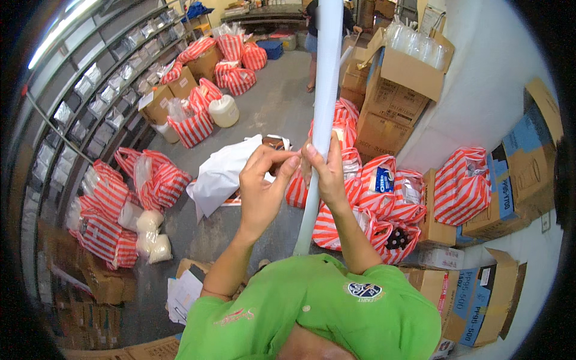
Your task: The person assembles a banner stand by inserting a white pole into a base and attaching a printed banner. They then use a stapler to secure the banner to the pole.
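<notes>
A long, pale, tube-like stack (326,78) with fine ridges stands upright before me, from the top edge of the view down to my green shirt. My right hand (327,174) is closed around it at about chest height. Just left of the stack, my left hand (262,180) is raised with thumb and forefinger pinched together near the right fingertips. Whatever is between those fingers is too small to make out. Beyond my left hand, a large white plastic bag (225,167) lies on the floor with brown contents showing at its mouth.
Red-and-white striped bags stand at right (375,183), at left (153,180) and farther back (234,75). Metal shelving (99,78) with silvery packets lines the left. Cardboard boxes (390,99) are stacked along the right wall. Another person (312,45) stands at the back, partly behind the stack.
</notes>
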Action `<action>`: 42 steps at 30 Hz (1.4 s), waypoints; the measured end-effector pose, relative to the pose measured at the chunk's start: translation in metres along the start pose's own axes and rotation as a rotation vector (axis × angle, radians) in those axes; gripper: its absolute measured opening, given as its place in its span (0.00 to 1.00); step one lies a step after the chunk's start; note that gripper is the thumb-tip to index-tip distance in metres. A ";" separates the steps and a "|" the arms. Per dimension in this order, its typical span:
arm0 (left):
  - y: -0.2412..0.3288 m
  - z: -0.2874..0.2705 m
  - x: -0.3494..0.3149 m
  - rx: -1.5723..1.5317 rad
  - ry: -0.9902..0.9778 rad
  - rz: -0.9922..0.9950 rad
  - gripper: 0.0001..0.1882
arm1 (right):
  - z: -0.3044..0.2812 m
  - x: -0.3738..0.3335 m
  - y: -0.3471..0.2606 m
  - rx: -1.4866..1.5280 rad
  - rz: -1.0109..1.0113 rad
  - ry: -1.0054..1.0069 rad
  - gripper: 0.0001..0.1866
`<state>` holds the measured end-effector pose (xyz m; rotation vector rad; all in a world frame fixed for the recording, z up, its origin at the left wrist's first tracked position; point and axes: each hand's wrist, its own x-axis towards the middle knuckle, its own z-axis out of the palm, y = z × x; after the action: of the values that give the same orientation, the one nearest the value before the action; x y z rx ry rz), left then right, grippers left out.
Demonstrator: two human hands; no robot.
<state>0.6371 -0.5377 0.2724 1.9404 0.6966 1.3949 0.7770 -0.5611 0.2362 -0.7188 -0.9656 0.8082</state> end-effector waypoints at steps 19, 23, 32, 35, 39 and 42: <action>-0.017 0.008 0.015 -0.096 0.024 0.044 0.11 | 0.002 0.007 0.006 -0.091 -0.130 -0.119 0.23; -0.023 0.012 0.010 -0.204 -0.039 -0.052 0.12 | 0.000 0.008 0.024 0.140 -0.069 -0.095 0.33; -0.025 0.010 -0.001 0.086 -0.022 0.106 0.08 | -0.029 0.069 -0.015 0.829 0.136 -0.252 0.20; -0.037 0.008 -0.005 0.111 -0.091 0.068 0.08 | -0.033 0.080 -0.013 0.874 0.243 -0.214 0.19; -0.045 0.003 -0.006 0.065 -0.205 -0.069 0.11 | -0.041 0.075 0.000 0.948 0.254 -0.208 0.24; -0.051 0.001 0.000 -0.044 -0.314 -0.202 0.16 | -0.041 0.070 0.004 1.009 0.218 -0.252 0.25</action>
<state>0.6353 -0.5043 0.2336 1.9364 0.6819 0.9496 0.8359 -0.5068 0.2459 0.1662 -0.5734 1.4380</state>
